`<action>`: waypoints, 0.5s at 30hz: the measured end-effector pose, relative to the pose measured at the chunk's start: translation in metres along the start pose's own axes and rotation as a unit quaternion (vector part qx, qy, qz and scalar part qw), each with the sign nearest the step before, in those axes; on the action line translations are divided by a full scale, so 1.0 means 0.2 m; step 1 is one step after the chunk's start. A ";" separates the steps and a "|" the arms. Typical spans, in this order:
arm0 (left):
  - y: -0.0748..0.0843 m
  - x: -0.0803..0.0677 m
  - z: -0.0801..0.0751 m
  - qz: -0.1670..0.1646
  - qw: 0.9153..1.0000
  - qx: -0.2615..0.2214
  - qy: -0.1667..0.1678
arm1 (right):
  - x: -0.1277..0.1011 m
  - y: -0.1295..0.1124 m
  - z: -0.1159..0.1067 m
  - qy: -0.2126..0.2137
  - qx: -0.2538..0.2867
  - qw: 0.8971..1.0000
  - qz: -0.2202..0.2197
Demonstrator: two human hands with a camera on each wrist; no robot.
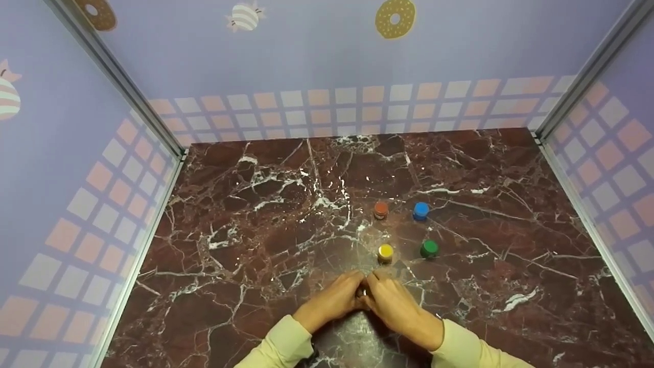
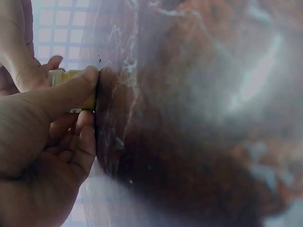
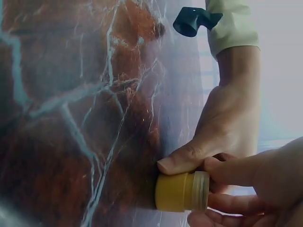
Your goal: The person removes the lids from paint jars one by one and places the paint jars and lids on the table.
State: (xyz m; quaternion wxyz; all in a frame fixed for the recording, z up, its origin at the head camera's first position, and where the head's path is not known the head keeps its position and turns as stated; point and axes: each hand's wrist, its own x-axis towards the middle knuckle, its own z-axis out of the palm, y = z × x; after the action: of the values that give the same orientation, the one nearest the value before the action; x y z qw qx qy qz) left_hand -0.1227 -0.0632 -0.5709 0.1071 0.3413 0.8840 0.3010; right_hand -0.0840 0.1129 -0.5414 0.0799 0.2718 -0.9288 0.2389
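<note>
Dark red marble-patterned worktop (image 1: 255, 230), veined white, enclosed by lilac panels (image 1: 306, 56) printed with a checked band and sweets. Near its front edge the left hand (image 1: 334, 301) and right hand (image 1: 396, 306), both in pale yellow-green sleeves (image 1: 286, 345), meet over a small yellow plastic jar with a translucent lid (image 3: 182, 191). The jar stands on the worktop between the two hands, almost hidden in the head view.

Left grip: thumb (image 3: 182, 161) pressed against the yellow body, remaining fingers curled behind it. Right grip: fingertips (image 3: 227, 170) pinched round the translucent lid.

Beyond the hands stand four more small jars, well apart from one another: yellow-capped jar (image 1: 386, 252) nearest, green-capped jar (image 1: 429, 248) beside it, orange-capped jar (image 1: 380, 209) and blue-capped jar (image 1: 421, 210) farther back.

Judged from the two grips, the lid is being worked on the body. To do this well, the left hand should hold the body down steady against the worktop while the right turns only the lid, keeping it level so that the jar does not tip.
</note>
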 end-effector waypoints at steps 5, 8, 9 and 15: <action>0.00 0.00 0.00 0.014 1.000 0.010 0.005 | 0.01 0.03 -0.01 -0.022 0.000 0.998 -0.060; -0.01 0.00 0.00 0.009 1.000 0.012 0.006 | 0.02 0.06 -0.02 -0.041 0.013 0.994 -0.104; -0.01 0.00 0.00 0.005 1.000 0.009 0.006 | 0.02 0.07 -0.03 -0.048 0.018 0.992 -0.117; -0.01 0.01 0.00 -0.002 1.000 -0.013 0.001 | 0.03 0.12 -0.05 -0.077 0.032 0.981 -0.177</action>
State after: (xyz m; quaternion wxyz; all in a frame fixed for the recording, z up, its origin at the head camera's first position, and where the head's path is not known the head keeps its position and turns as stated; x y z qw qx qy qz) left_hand -0.1247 -0.0629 -0.5726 0.1117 0.3381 0.8805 0.3129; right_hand -0.1016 0.1327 -0.5401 0.0404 0.4516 -0.8615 0.2286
